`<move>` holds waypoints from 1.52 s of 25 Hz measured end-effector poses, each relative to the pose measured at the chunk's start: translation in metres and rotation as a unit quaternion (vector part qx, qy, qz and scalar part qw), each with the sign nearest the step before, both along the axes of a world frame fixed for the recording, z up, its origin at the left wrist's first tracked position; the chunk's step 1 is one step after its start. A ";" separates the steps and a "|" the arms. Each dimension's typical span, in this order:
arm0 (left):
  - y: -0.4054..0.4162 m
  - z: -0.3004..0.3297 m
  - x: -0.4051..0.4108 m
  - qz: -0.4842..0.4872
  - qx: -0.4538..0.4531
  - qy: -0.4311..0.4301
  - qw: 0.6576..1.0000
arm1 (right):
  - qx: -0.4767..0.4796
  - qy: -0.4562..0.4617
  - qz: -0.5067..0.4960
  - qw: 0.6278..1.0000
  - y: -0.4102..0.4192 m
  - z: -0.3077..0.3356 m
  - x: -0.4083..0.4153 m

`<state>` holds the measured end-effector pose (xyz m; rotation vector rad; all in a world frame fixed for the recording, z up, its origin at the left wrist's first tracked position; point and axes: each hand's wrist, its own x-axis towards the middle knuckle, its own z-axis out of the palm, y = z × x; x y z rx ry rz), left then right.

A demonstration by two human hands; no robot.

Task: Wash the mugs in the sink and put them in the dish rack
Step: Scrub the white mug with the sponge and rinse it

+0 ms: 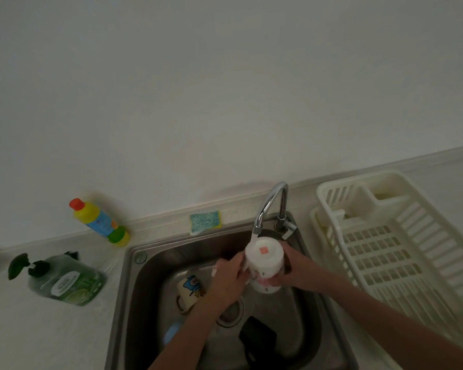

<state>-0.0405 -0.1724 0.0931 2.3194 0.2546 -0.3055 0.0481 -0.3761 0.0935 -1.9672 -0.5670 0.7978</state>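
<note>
Mug [264,259] upturned under faucet [267,206]; both hands' curled fingers [275,280] grip it.

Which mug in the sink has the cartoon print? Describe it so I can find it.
Start at the steel sink. Left of the drain, beside the left hand, the cartoon mug lies on its side. It alone shows a blue cartoon print; the white mug is held under the tap.

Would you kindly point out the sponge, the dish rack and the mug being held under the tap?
sponge [205,221], head view, on its blue-green top face.
dish rack [332,192], head view, on its far left rim.
held mug [265,256], head view, on its upturned base.
</note>
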 end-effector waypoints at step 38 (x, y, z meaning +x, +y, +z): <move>0.051 0.018 -0.023 0.061 0.090 -0.029 0.994 | -0.015 -0.042 -0.019 0.999 0.061 0.012 -0.012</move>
